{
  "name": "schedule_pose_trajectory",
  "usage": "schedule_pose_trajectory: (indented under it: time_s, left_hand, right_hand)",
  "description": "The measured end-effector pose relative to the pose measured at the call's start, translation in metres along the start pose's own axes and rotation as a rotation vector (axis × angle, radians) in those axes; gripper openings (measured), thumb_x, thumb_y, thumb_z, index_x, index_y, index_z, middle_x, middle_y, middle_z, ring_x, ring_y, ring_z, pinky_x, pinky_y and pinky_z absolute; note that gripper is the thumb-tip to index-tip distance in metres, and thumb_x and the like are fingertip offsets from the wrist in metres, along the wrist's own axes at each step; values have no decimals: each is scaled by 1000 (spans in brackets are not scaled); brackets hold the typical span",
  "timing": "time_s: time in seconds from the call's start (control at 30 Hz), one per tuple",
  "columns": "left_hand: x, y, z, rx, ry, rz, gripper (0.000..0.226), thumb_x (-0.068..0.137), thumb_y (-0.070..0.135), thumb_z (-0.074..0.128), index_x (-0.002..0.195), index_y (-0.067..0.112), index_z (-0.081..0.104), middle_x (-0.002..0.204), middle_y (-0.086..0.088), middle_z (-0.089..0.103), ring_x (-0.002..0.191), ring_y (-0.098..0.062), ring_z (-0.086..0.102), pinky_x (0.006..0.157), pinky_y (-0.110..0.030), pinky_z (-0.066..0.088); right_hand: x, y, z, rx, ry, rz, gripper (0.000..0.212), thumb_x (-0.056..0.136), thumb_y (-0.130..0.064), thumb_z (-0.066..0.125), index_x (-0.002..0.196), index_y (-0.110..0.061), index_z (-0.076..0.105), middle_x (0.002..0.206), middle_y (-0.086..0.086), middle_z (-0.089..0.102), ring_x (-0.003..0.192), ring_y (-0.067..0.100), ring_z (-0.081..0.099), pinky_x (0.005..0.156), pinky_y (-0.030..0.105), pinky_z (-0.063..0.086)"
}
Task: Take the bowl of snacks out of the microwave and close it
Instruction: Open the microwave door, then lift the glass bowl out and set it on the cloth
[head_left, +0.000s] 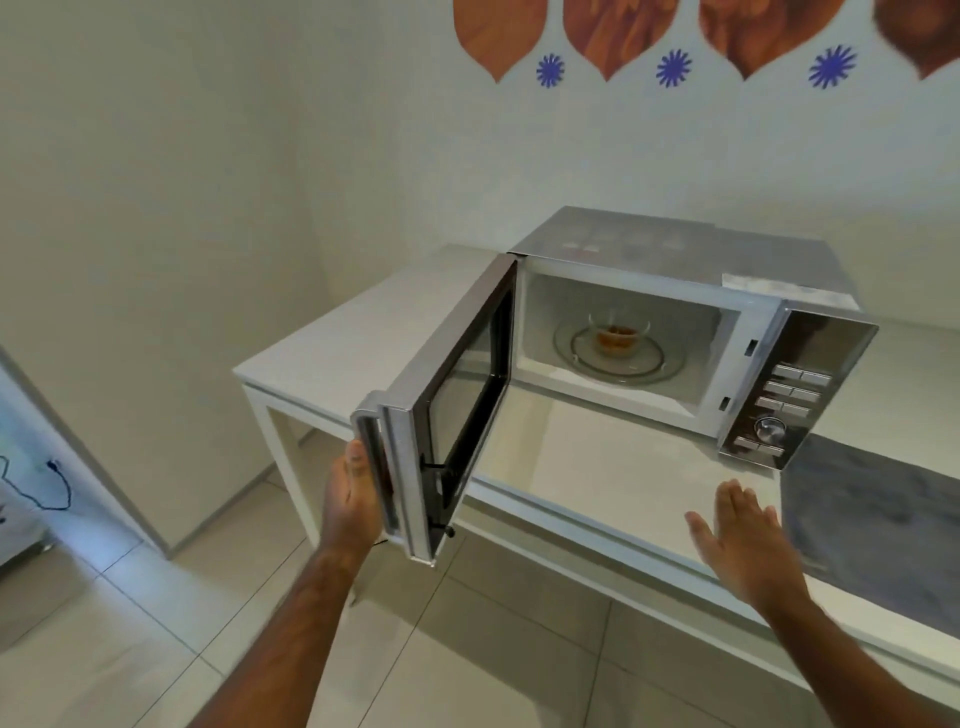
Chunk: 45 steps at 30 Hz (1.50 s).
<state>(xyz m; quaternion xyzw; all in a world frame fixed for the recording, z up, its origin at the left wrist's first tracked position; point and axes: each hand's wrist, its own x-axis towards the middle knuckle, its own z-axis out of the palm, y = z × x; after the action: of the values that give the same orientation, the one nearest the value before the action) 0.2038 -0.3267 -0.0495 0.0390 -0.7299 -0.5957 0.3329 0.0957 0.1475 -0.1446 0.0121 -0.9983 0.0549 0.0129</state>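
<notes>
**Door wide open, bowl on the turntable**

The microwave (675, 332) sits on the white table (597, 467), its door (452, 405) swung out toward seven o'clock, well past square to the cabinet. The left hand (353, 499) is on the door's outer edge — fingers wrapped round the handle (371, 467), thumb showing on the near side, a firm grasp on that handle. The forearm runs down to six o'clock of the view.

Inside the lit cavity, the glass bowl of snacks (618, 335) stands upright at the middle of the round glass turntable (618, 358), something orange-brown in its bottom. Nothing touches it; both hands are well apart from it.

The right hand (743, 540) hovers at four o'clock of the frame, over the table's front edge — palm flat, fingers stretched and spread, holding nothing. It is below the microwave's control panel (795, 389), with its rows of buttons and a round dial (770, 429) near the bottom.

Just right of that hand, a grey mat (872, 509) lies on the table. At twelve o'clock, the wall carries brown leaf-shaped decorations (608, 31) with blue star-like flowers (674, 68) between their tips. Pale floor tiles (156, 623) fill the lower left.
</notes>
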Motion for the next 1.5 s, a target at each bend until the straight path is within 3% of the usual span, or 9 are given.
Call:
schedule_pose_trajectory:
  time_s: [0.2,0.33,0.4,0.6,0.8,1.0,1.1,1.23,1.5]
  left_hand:
    - [15,-7,-17,48,41,-24,53,108,60,22,96,54,73,82,18,78,71,5,73,60,-12,56]
    - [25,-32,-29,45,4,-89,71,103,75,26,129,23,66,110,-17,74,105,-36,73,91,-65,58]
    - [29,-38,-33,45,29,-76,73,105,73,26,139,18,61,124,-18,70,118,-40,68,99,-69,52]
    - [34,-27,-34,36,152,85,27,111,46,32,113,44,58,102,18,59,94,1,56,83,-38,46]
    - [57,58,-30,40,302,374,30,107,21,43,130,39,52,126,13,55,118,-16,52,104,-35,43]
    - [56,157,16,446,0,688,16,107,27,51,107,20,65,102,16,59,104,-9,53,96,-16,34]
    - [44,176,65,267,-258,469,17,108,39,50,103,32,65,98,17,67,95,-1,66,81,-11,48]
    - [36,146,129,213,-436,172,16,106,43,56,99,35,67,99,12,73,93,-8,72,82,-29,61]
    - [28,59,205,65,-482,-268,20,102,37,61,96,21,72,83,8,77,79,-9,70,74,-33,57]
  right_hand:
    - [-2,-3,0,16,-5,1,93,98,-69,16,163,-2,15,173,19,18,160,34,17,130,49,19]
    - [-4,-3,-3,40,-7,7,88,102,-67,23,164,-5,13,174,16,13,161,32,14,131,48,17]
    - [-4,-3,-3,47,-12,12,88,102,-67,22,165,-6,11,175,15,10,161,32,12,131,48,16]
    - [-5,-3,-4,74,7,11,87,103,-66,24,165,-6,13,174,14,12,162,30,12,131,47,15]
    - [-4,-3,-6,107,1,23,82,103,-65,32,162,-9,23,173,12,20,161,29,18,131,46,16]
    - [-1,-10,-13,397,-14,10,65,103,-45,56,158,-17,36,173,6,23,162,24,13,132,44,7]
    - [-1,-20,-18,526,26,16,58,100,-37,64,152,-17,47,168,5,36,157,26,27,129,42,20]
    - [0,-37,-29,577,105,-23,39,97,-37,68,133,-27,60,144,-4,56,133,23,49,113,44,40]
    - [12,-59,-56,979,39,-33,3,97,-34,68,99,-32,67,89,-5,71,68,3,70,58,23,56]
